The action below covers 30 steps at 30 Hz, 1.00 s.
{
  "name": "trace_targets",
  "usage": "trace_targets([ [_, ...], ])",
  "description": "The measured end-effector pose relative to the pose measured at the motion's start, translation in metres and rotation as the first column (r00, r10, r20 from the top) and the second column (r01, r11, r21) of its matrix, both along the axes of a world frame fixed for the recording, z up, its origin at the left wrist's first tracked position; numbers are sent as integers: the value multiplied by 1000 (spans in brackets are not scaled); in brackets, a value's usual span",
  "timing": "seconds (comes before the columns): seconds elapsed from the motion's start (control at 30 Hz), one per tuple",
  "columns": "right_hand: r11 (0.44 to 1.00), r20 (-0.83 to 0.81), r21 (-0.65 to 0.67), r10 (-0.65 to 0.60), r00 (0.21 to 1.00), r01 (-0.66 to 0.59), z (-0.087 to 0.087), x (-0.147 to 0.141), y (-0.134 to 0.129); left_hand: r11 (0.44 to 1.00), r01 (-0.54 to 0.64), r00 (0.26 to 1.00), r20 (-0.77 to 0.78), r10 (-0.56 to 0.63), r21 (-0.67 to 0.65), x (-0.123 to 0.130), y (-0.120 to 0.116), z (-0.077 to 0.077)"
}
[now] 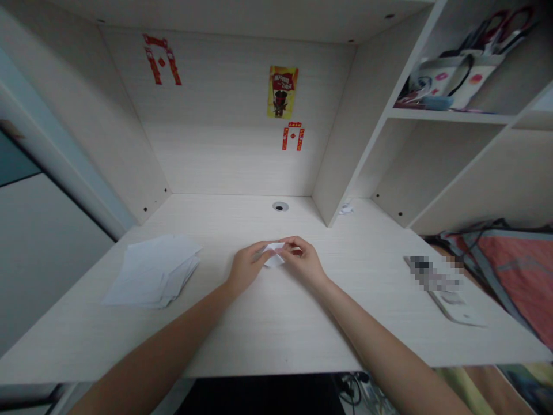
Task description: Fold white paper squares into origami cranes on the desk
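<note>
A loose stack of paper lies on the left of a pale desk, well apart from the left hand, whose thumb and fingers pinch one side of a small folded paper at the desk's middle. The right hand pinches the opposite side, fingers curled, both thumbs nearly meeting. Farther right lies a flat pale object, partly blurred, near a red bag.
</note>
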State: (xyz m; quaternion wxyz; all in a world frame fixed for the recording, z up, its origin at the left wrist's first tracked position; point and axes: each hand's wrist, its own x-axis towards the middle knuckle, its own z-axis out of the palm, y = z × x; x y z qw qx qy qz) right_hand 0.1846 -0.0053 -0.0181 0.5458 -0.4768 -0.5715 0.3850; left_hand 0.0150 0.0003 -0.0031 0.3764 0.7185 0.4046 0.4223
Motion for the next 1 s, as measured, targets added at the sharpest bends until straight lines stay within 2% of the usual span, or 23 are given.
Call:
trace_targets([
  [0.1, 999, 60, 39, -9, 998, 7, 3, -1, -3, 1000, -20, 996, 87, 22, -21, 1, 1, 0],
  [0.23, 995, 95, 43, 84, 992, -89, 11, -3, -9, 995, -68, 984, 158, 80, -78, 1, 5, -3],
  [0.33, 990, 111, 67, 119, 987, -127, 11, -4, -11, 994, -81, 981, 170, 92, -68, 0, 7, -4],
  [0.57, 995, 54, 25, 94, 994, -95, -2, -5, -4, 1000, -8, 994, 107, 8, -2, -1, 6, 0],
  [0.73, 995, 50, 32, 91, 995, -92, -2, -6, -5, 993, -42, 983, 175, 61, -111, 1, 7, -6],
  [0.83, 997, 92, 60, 52, 994, -58, -1, -5, -6, 984, -22, 969, 239, 64, -176, 2, 8, -6],
  [1.0, 995, 141, 102, 6, 990, -20, 0, -3, -5, 978, -25, 960, 268, 81, -206, 2, 8, -3],
])
